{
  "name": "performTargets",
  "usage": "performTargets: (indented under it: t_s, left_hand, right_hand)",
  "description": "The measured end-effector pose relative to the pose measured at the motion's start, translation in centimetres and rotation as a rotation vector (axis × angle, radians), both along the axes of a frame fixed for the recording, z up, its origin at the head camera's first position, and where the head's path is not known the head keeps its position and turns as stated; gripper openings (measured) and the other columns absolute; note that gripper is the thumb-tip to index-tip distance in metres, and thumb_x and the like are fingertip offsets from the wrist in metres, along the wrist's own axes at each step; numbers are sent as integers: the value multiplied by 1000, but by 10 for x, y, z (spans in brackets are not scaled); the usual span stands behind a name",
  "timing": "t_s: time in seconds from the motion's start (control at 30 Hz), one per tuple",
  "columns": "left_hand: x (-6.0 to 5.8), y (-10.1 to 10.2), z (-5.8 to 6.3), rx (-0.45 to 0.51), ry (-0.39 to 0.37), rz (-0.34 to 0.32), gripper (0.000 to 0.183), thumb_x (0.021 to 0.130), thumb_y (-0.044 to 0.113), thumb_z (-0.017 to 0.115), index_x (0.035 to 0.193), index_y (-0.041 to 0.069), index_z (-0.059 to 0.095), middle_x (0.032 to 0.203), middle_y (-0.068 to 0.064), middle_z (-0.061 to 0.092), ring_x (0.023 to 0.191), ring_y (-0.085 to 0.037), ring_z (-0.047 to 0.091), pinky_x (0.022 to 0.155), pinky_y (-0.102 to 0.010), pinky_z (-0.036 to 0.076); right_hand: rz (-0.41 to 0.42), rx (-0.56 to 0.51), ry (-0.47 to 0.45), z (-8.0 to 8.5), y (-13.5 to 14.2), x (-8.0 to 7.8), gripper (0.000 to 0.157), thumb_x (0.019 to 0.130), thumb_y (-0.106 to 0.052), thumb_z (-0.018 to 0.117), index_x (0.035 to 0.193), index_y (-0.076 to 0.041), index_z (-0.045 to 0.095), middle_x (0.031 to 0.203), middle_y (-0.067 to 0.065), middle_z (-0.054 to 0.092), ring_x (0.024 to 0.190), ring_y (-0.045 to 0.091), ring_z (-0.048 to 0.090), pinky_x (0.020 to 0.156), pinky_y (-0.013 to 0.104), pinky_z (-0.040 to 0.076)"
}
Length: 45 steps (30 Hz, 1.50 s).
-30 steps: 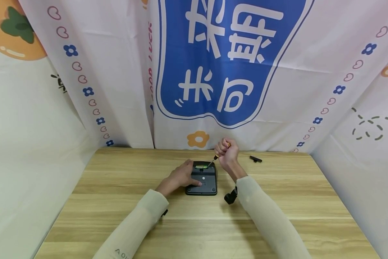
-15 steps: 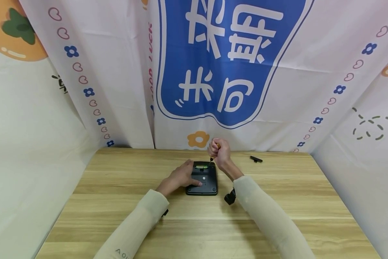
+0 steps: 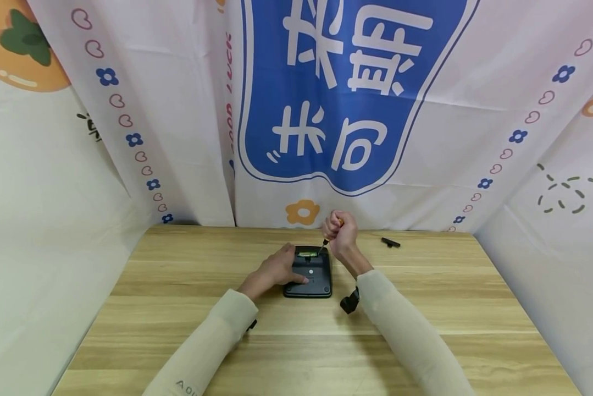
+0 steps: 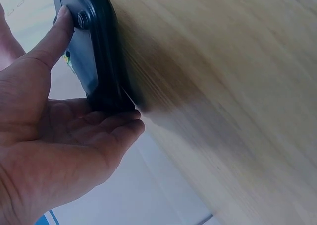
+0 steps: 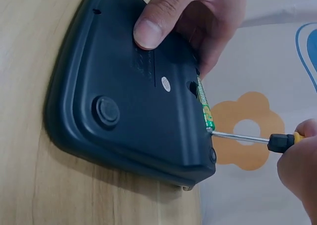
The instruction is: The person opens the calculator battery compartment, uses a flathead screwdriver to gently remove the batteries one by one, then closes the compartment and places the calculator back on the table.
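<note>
A black desk calculator [image 3: 318, 286] lies face down on the wooden table, its back with round rubber feet showing. My left hand [image 3: 275, 267] grips its left side, the thumb lying on the back and the fingers around the edge, as the left wrist view shows. In the open slot near its far end sits a green battery [image 5: 203, 103]. My right hand [image 3: 343, 232] is closed in a fist around the yellow and black handle of a screwdriver [image 5: 242, 137]. The metal tip of that screwdriver is right at the battery's end in the right wrist view.
A small black cover piece [image 3: 391, 242] lies on the table [image 3: 415, 308] to the right, near the back edge. Behind the table hangs a printed white curtain [image 3: 425, 203], close beyond my right hand.
The right hand with the screwdriver shifted left, then slightly back right, tilting the shaft a little. The left hand and the calculator stay in place.
</note>
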<state>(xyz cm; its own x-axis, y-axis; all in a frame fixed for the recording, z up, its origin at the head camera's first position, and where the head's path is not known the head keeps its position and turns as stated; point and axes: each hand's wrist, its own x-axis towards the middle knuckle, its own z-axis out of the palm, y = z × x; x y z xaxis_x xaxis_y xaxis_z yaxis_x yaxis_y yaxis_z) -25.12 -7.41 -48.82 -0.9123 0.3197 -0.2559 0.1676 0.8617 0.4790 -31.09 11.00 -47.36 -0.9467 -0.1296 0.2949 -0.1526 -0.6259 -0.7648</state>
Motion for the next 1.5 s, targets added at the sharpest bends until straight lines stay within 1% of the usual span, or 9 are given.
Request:
performTargets:
  t_s: [0.2, 0.43, 0.8, 1.03, 1.2, 1.3, 1.5]
  left_hand:
    - [-1, 0, 2, -5, -3, 4, 107, 90, 46, 86, 164, -5, 28, 172, -22, 27, 151, -39, 42, 120, -52, 41]
    - [2, 1, 5, -1, -11, 4, 106, 90, 46, 85, 164, -5, 28, 172, -21, 27, 150, -39, 44, 119, -52, 43]
    - [1, 0, 5, 7, -9, 6, 106, 90, 45, 86, 164, -6, 29, 172, -21, 28, 150, -38, 43, 119, -51, 42]
    - [1, 0, 5, 9, -8, 6, 105, 90, 44, 86, 163, -6, 29, 171, -21, 29, 150, -38, 44, 119, -50, 42]
    - [2, 0, 3, 13, -2, 4, 105, 90, 44, 86, 163, -6, 30, 171, -21, 31, 148, -37, 46, 118, -50, 43]
    - [2, 0, 2, 14, 2, 5, 105, 89, 44, 87, 163, -6, 30, 170, -21, 31, 148, -37, 47, 118, -50, 44]
    - [1, 1, 1, 13, 3, 12, 106, 88, 44, 87, 162, -6, 31, 170, -21, 32, 148, -37, 47, 118, -50, 44]
  right_hand:
    - [-28, -62, -79, 1, 5, 0, 44, 103, -10, 25, 60, -18, 23, 57, -5, 14, 49, 12, 7, 49, 31, 3]
    - [-40, -136, -142, -2, 12, -2, 45, 102, -10, 25, 58, -20, 27, 55, -6, 16, 46, 9, 12, 51, 29, 4]
    - [-51, -119, -144, -3, 14, -4, 45, 103, -13, 27, 59, -19, 26, 56, -3, 13, 47, 11, 11, 50, 28, 8]
    - [-42, -139, -150, -6, 14, -4, 45, 106, -13, 27, 61, -17, 27, 54, -3, 19, 47, 12, 15, 47, 25, 15]
    - [-58, -137, -159, -10, 15, -3, 45, 107, -15, 28, 63, -17, 32, 52, -5, 26, 45, 10, 21, 46, 24, 22]
    - [-71, -131, -169, -11, 14, -3, 44, 108, -17, 29, 64, -17, 34, 52, -5, 28, 45, 10, 24, 46, 24, 23]
    - [-67, -118, -178, -9, 13, -2, 43, 108, -17, 30, 65, -16, 32, 54, -4, 26, 47, 11, 21, 46, 24, 23]
